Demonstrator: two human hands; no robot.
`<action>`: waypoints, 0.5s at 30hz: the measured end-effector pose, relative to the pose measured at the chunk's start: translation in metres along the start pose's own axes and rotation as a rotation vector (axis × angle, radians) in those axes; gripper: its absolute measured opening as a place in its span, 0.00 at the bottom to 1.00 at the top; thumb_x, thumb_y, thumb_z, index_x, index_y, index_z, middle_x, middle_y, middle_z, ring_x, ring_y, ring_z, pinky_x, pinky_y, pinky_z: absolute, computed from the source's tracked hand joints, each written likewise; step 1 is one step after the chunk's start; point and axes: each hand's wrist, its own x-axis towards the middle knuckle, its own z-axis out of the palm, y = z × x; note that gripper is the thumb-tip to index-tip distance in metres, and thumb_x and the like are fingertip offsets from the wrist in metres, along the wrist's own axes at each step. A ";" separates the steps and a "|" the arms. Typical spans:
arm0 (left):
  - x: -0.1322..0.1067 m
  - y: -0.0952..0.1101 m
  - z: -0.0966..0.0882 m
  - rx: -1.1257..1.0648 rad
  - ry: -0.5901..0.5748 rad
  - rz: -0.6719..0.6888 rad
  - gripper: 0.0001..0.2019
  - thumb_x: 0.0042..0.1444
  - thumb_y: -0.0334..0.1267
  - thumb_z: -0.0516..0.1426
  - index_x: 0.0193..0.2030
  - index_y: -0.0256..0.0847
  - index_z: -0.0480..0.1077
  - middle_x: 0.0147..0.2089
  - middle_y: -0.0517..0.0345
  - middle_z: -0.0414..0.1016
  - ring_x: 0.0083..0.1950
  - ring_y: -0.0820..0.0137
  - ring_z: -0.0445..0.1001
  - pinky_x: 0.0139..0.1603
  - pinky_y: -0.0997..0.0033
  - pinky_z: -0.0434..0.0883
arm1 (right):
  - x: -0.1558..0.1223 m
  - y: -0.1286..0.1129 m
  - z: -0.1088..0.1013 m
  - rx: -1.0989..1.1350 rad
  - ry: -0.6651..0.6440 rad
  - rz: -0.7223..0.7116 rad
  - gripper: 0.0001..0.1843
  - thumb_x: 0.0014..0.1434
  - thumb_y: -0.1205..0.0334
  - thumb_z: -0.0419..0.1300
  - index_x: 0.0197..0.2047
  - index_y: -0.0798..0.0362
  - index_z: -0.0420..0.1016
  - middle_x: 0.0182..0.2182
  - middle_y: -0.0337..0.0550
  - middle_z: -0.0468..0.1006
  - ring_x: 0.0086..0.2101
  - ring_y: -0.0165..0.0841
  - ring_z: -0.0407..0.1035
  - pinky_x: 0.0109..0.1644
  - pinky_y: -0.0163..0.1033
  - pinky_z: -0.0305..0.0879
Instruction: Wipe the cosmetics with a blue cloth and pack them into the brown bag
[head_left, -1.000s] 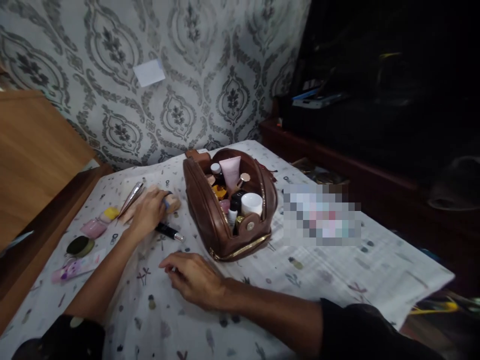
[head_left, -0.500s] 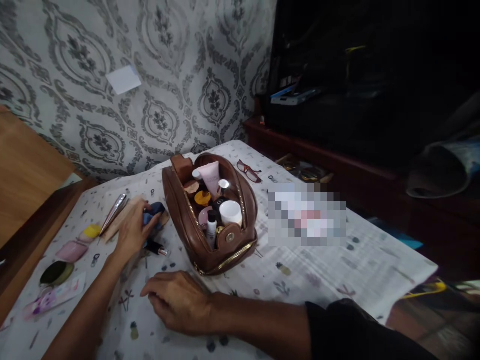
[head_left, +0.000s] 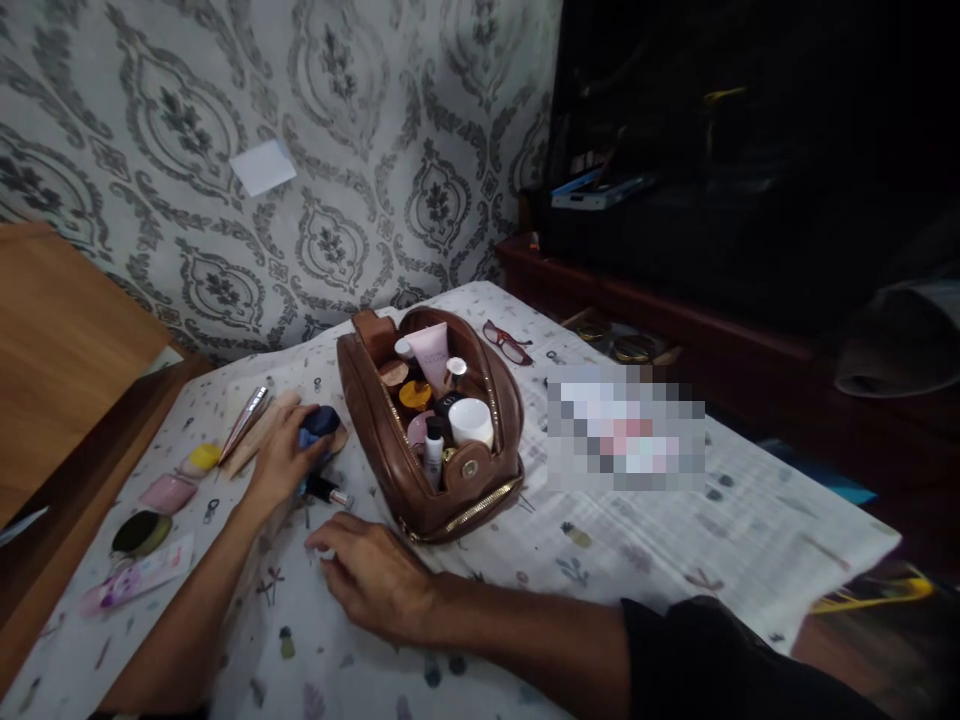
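Note:
My left hand (head_left: 285, 455) is at the left of the bag, its fingers and thumb closed round a small blue item with a dark rounded top (head_left: 321, 421); its exact kind is unclear. Just below lies a small black tube with a clear end (head_left: 328, 491). My right hand (head_left: 379, 580) rests above the cloth in front of the bag, fingers loosely bent and apart, holding nothing that I can see. The brown toiletry bag (head_left: 375, 440) stands unzipped, packed with a pink tube (head_left: 429, 357), a white jar (head_left: 471, 424), a small white bottle with a black cap (head_left: 433, 455) and several other cosmetics.
Along the left side of the patterned cloth (head_left: 495, 620) lie a silver-pink pointed item (head_left: 246, 420), a yellow item (head_left: 204, 458), a pink item (head_left: 169, 493), a dark green round item (head_left: 141, 534) and a pink-and-white tube (head_left: 142, 575). Eyeglasses (head_left: 507, 342) lie behind the bag.
The view has shifted, so everything sits slightly farther right in the picture. My left hand stays at the blue item, whose dark top shows more. The right hand's fingers have parted a little.

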 end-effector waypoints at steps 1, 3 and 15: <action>-0.003 0.000 -0.002 -0.004 0.001 -0.004 0.23 0.56 0.50 0.57 0.56 0.41 0.70 0.57 0.47 0.72 0.60 0.53 0.71 0.63 0.48 0.67 | 0.000 0.000 0.000 0.010 0.008 -0.003 0.15 0.62 0.68 0.54 0.51 0.52 0.73 0.45 0.47 0.77 0.45 0.37 0.73 0.52 0.40 0.70; -0.010 0.005 -0.009 -0.002 0.011 0.001 0.24 0.56 0.50 0.57 0.56 0.41 0.70 0.58 0.46 0.72 0.61 0.53 0.71 0.64 0.47 0.66 | -0.001 0.000 0.000 0.027 0.021 -0.008 0.16 0.61 0.68 0.54 0.52 0.52 0.72 0.46 0.47 0.76 0.44 0.36 0.73 0.52 0.40 0.71; -0.090 0.064 -0.049 -0.037 0.036 0.069 0.20 0.61 0.50 0.58 0.58 0.48 0.69 0.56 0.50 0.73 0.58 0.58 0.74 0.56 0.59 0.73 | 0.003 0.000 0.002 0.283 0.180 0.195 0.42 0.58 0.65 0.63 0.71 0.57 0.50 0.58 0.58 0.69 0.47 0.40 0.72 0.58 0.51 0.69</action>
